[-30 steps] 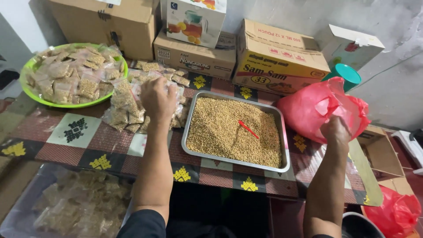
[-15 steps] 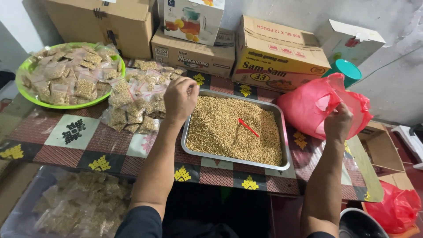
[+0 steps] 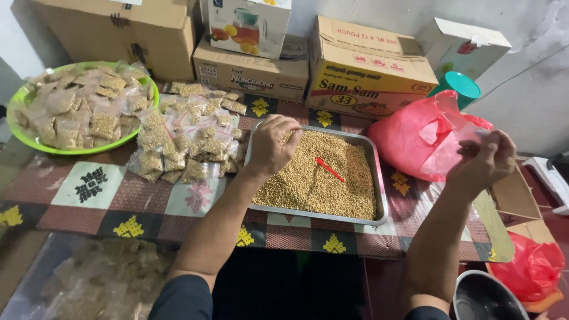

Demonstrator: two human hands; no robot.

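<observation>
Head view: our left hand [image 3: 274,144], moved from the small filled packets [image 3: 184,142], now rests curled on tan grain in the rectangular metal tray [image 3: 379,178]. Our right hand [image 3: 483,161], raised, pinches a clear plastic bag [image 3: 468,137] beside the red plastic sack [image 3: 415,139].

A green round tray [image 3: 18,135] heaped with small clear packets of tan grain sits at about nine o'clock on the patterned tablecloth [image 3: 89,189], and a loose pile of like packets [image 3: 189,139] lies just beside it toward the centre. Along the wall from eleven to one o'clock stands a row of cardboard boxes [image 3: 367,65], some stacked, with a white carton [image 3: 468,47] and a teal lid [image 3: 462,86] near two o'clock. At about seven o'clock, below the table edge, a clear bag of more packets [image 3: 101,284] rests. A dark round bowl [image 3: 483,299] and a red bag [image 3: 530,266] lie at five o'clock.
</observation>
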